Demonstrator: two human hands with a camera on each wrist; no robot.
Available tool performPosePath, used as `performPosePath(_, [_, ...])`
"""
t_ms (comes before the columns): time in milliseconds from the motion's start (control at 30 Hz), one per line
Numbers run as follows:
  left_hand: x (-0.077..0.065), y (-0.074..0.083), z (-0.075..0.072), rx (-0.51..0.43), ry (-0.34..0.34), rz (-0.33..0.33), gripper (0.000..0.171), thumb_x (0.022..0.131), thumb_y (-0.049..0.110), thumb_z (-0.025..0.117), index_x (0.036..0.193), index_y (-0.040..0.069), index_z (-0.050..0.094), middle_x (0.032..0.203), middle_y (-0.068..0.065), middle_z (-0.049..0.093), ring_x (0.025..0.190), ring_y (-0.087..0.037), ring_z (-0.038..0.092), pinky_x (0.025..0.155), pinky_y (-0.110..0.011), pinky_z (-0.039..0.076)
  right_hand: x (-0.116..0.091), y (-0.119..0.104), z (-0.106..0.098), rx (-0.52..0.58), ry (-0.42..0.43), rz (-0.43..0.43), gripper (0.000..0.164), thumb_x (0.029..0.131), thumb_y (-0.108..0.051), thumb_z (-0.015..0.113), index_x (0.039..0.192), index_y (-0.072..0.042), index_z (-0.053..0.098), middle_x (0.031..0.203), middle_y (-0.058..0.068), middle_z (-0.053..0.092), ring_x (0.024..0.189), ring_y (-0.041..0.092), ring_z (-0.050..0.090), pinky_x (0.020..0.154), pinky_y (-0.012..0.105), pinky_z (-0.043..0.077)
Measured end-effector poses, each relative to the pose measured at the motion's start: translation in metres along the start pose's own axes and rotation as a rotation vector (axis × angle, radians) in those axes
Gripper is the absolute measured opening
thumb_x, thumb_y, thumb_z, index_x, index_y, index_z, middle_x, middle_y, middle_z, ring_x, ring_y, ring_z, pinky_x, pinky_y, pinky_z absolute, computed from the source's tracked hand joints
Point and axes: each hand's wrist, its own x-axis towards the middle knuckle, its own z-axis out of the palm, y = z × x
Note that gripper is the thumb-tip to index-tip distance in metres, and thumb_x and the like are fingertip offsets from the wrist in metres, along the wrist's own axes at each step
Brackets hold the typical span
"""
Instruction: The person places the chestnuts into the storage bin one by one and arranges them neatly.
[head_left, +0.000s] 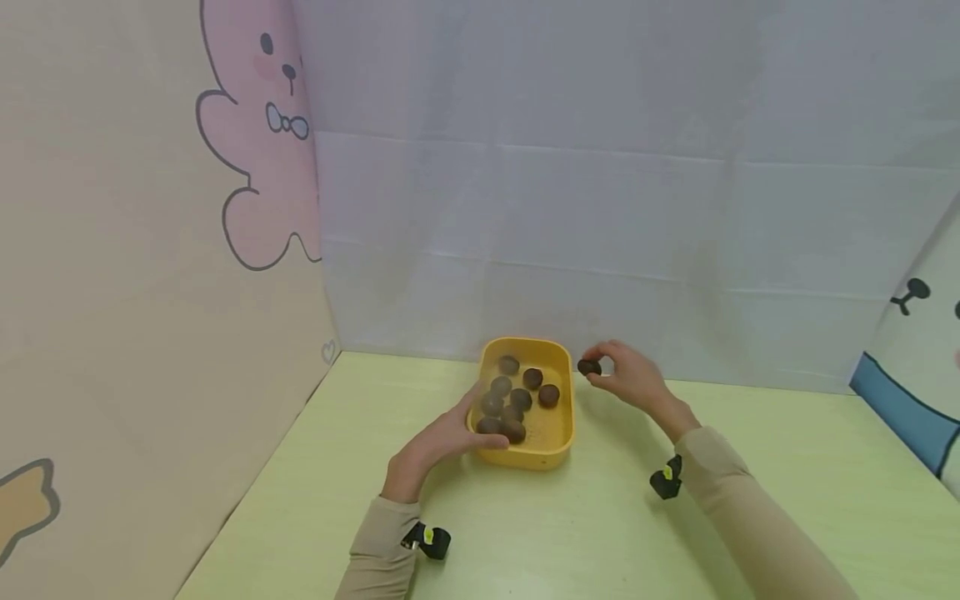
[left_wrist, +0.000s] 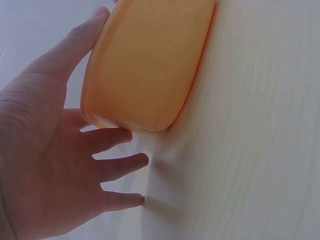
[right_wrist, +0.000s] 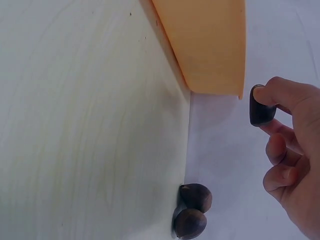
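Note:
A yellow box (head_left: 557, 442) on the table contains several dark brown chestnuts (head_left: 549, 395). My left hand (head_left: 442, 435) holds its near left corner, the thumb along the near rim and the index finger at the left side. In the left wrist view the other fingers (left_wrist: 122, 167) spread out beneath that corner. Just beyond the box's right wall, my right hand (head_left: 630, 379) pinches one chestnut (right_wrist: 261, 107) between thumb and fingertips, at about rim height. Two more chestnuts (right_wrist: 192, 212) touch each other at the table's back edge in the right wrist view.
A pale wooden table (head_left: 592, 533) carries the box near its back edge. Behind it hangs a whitish curtain (head_left: 600, 208). To the left rises a cream wall panel (head_left: 150, 333) with a pink bear, and another printed panel (head_left: 911, 400) stands at the right.

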Motion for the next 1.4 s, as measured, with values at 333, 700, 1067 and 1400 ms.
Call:
performPosePath(333, [0.001,0.001,0.001,0.042,0.015,-0.03,0.11,0.078,0.052,0.08,0.16,0.036,0.009,0.165,-0.002,0.024,0.148,-0.03,0.028,0.117,-0.055,0.028,0.001,-0.028,0.008,-0.002,-0.008,-0.072,0.029,0.085,-0.023,0.077,0.112,-0.014,0.07,0.109,0.007,0.068,0.104,0.032,0.065,0.088,0.049,0.053])
performPosePath(700, [0.0,0.0,0.001,0.014,0.018,-0.017,0.109,0.078,0.052,0.08,0.159,0.042,0.008,0.164,-0.002,0.026,0.148,-0.029,0.029,0.116,-0.056,0.029,0.003,-0.049,0.023,0.012,-0.106,-0.12,0.026,0.084,-0.023,0.079,0.107,-0.016,0.07,0.104,0.001,0.068,0.098,0.024,0.065,0.086,0.044,0.053])
performPosePath(1067, [0.002,-0.001,0.001,0.032,0.019,-0.02,0.109,0.078,0.052,0.08,0.16,0.039,0.009,0.163,-0.005,0.028,0.146,-0.032,0.033,0.113,-0.057,0.032,0.005,-0.057,0.031,-0.031,-0.194,-0.058,0.027,0.083,-0.024,0.079,0.107,-0.017,0.071,0.103,0.0,0.072,0.097,0.028,0.066,0.077,0.041,0.052])
performPosePath(1400, [0.001,0.0,0.002,0.026,0.025,-0.007,0.108,0.078,0.052,0.08,0.16,0.038,0.009,0.164,-0.003,0.027,0.147,-0.031,0.032,0.114,-0.057,0.031,0.001,-0.051,0.024,-0.023,-0.111,-0.022,0.022,0.087,-0.022,0.075,0.107,-0.015,0.072,0.104,0.003,0.069,0.097,0.027,0.066,0.073,0.041,0.054])
